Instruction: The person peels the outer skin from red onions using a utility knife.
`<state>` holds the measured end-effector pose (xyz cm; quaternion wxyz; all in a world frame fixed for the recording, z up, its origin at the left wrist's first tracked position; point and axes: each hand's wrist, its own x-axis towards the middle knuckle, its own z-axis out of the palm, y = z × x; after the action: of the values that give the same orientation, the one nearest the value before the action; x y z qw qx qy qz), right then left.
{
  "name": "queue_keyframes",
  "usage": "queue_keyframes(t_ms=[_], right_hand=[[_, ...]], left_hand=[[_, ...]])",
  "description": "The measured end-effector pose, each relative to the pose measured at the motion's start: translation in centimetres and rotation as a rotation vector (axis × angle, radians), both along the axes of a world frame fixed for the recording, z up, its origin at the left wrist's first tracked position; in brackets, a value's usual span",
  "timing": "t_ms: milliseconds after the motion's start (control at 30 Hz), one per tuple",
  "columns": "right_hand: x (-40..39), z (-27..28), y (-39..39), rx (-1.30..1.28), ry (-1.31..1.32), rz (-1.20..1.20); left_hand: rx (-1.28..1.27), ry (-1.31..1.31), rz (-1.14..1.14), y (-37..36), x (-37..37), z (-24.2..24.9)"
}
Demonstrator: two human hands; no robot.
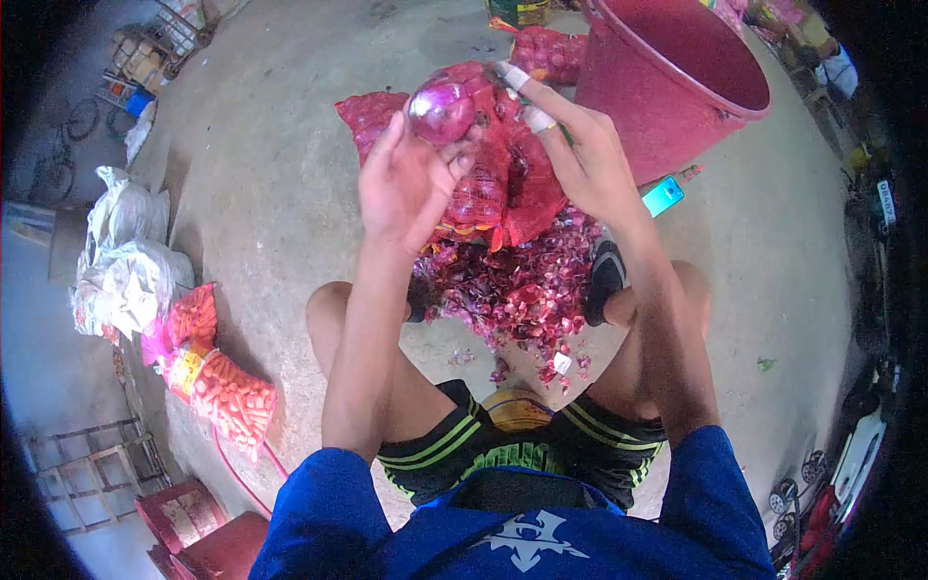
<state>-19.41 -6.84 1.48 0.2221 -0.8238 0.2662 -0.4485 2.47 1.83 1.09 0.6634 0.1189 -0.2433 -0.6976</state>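
A shiny purple red onion (440, 112) rests in my left hand (406, 184), against the thumb and bent fingers. My right hand (588, 155) is beside it, its fingers reaching toward the onion, with white wrapping on two fingertips. A bit of green shows by the right fingers, but I cannot make out what it belongs to. Behind and below both hands stand red mesh sacks (480, 198) of onions. On the floor between my feet lies a heap of loose onion skins (522, 290).
A large red tub (628, 106) stands at the right, with a phone (663, 196) on the floor beside it. White sacks (135, 280) and a bag of carrots (232, 394) lie at the left. Another mesh sack (549, 53) sits behind.
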Motion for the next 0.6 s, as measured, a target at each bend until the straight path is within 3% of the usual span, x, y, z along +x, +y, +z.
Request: queue_keyframes(t_ms=[33, 100, 167, 400, 467, 600], right_hand=[[0.2, 0.1, 0.1, -0.034, -0.019, 0.012], [0.4, 0.3, 0.3, -0.071, -0.038, 0.027], [0.1, 0.8, 0.5, 0.063, 0.097, -0.045], [-1.3, -2.4, -2.7, 0.152, -0.028, -0.204], [-2.6, -4.6, -3.8, 0.229, 0.170, -0.165], [-3.2, -3.4, -2.8, 0.076, 0.234, -0.147]], left_hand=[[0.000, -0.004, 0.004, -0.1, -0.4, -0.4], [0.042, -0.301, 0.351, -0.5, -1.6, -1.3], [0.041, -0.250, 0.332, -0.8, -1.2, -1.6], [-0.080, -0.239, 0.251, -0.6, -1.8, -0.2], [-0.056, -0.206, 0.231, -0.6, -1.6, -0.2], [-0.050, -0.218, 0.260, -0.9, -0.7, -0.9]])
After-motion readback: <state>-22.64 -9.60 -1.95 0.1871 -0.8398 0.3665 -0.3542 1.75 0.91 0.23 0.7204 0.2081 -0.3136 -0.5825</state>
